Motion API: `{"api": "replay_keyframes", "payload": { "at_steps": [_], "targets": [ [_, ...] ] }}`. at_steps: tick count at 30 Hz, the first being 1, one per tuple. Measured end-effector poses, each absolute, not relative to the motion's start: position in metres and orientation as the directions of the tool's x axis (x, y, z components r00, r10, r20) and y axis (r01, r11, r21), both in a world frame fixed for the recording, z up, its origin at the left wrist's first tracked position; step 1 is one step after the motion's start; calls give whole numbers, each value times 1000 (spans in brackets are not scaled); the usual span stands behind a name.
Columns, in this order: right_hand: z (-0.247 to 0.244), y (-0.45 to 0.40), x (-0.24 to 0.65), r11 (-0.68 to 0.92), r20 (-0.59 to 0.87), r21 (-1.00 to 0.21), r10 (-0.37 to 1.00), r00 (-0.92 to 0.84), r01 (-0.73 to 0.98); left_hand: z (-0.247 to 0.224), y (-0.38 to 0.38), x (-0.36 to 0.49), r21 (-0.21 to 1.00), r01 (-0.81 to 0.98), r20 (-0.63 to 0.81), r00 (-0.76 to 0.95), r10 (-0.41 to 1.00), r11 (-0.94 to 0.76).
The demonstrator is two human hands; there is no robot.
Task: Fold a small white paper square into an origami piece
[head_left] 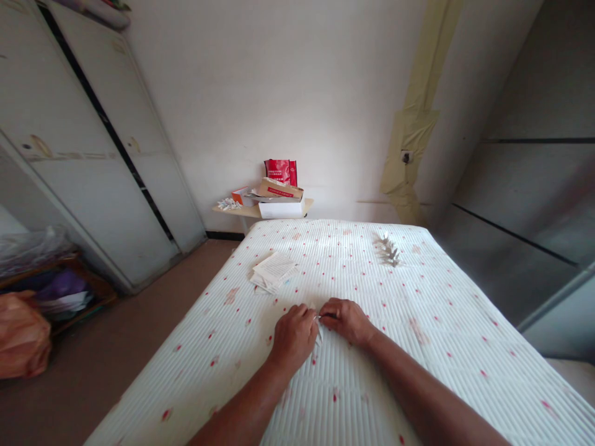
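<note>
Left hand (295, 331), fingers pinching small paper piece (318, 335) over near middle of bed (356, 406), presumably steadying it; right hand (346, 319) pinching slim dark tool (330, 316) toward it. Paper sheets (274, 271) left, folded pieces (390, 251) far right, likely sorted apart.

So there's this pale, creased bit of paper (319, 338), mostly hidden, pointy end sticking out toward 6 o'clock, and at its 1 o'clock a skinny dark tool (330, 315), held sideways, light tip aimed at 9 o'clock.
</note>
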State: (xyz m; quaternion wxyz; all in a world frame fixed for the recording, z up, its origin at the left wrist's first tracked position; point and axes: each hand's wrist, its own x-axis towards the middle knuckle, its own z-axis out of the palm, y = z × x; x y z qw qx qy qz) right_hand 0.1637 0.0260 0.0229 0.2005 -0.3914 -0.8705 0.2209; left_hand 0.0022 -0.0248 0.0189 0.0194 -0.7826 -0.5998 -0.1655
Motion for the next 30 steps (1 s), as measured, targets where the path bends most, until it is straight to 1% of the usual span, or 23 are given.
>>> {"api": "replay_keyframes", "payload": {
  "at_steps": [3, 7, 12, 18, 23, 27, 30],
  "targets": [
    [22, 28, 166, 612, 191, -574, 746, -637, 544, 18, -24, 2, 182, 943, 279, 221, 935, -278],
    [21, 29, 166, 616, 215, -570, 751, -624, 544, 17, -23, 1, 230, 939, 259, 194, 946, -256],
    [23, 25, 165, 635, 232, -539, 744, -627, 554, 17, -18, 1, 313, 931, 195, 132, 972, -189],
    [21, 20, 163, 701, 279, -456, 697, -660, 548, 17, -16, 0, 385, 906, 190, 109, 976, -177],
    [21, 20, 163, 744, 310, -425, 655, -689, 516, 18, -17, 1, 385, 905, 191, 111, 975, -178],
    [26, 14, 161, 758, 360, -455, 637, -682, 467, 20, -17, 3, 371, 917, 180, 85, 980, -148],
    [28, 11, 160, 739, 413, -554, 644, -644, 384, 19, -17, 2, 379, 915, 180, 73, 981, -137]
  ]
}}
